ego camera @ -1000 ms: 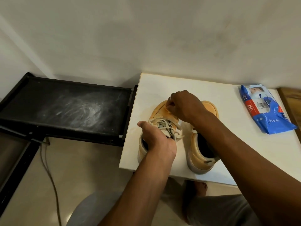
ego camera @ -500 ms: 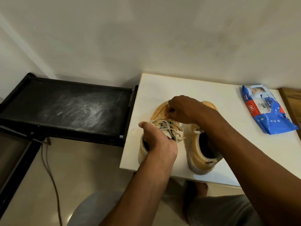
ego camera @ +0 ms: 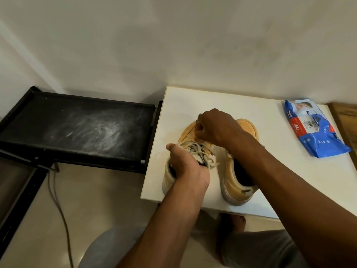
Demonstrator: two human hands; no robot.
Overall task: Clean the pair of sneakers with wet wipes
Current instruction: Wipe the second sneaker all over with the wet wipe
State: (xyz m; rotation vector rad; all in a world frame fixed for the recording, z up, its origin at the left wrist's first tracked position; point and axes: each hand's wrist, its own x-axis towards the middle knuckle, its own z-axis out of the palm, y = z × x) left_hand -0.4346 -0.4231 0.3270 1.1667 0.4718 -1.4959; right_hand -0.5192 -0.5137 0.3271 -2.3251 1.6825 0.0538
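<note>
Left hand [ego camera: 186,167]: fingers curled over the collar and tongue of the left-side sneaker [ego camera: 188,132], thumb out by the laces [ego camera: 197,149]. Firm grip.

Right hand [ego camera: 216,126]: fisted, knuckles up, pressed on that sneaker's toe. Can't tell if anything is inside the fist.

Right-side sneaker [ego camera: 233,187] stands just beside it under the right forearm, heel toward the near edge. Both are on the white table [ego camera: 193,101].

Blue wet wipes pack [ego camera: 316,132] lies flat at the table's far right, well apart. Dusty black tray [ego camera: 77,128] sits left of the table.
</note>
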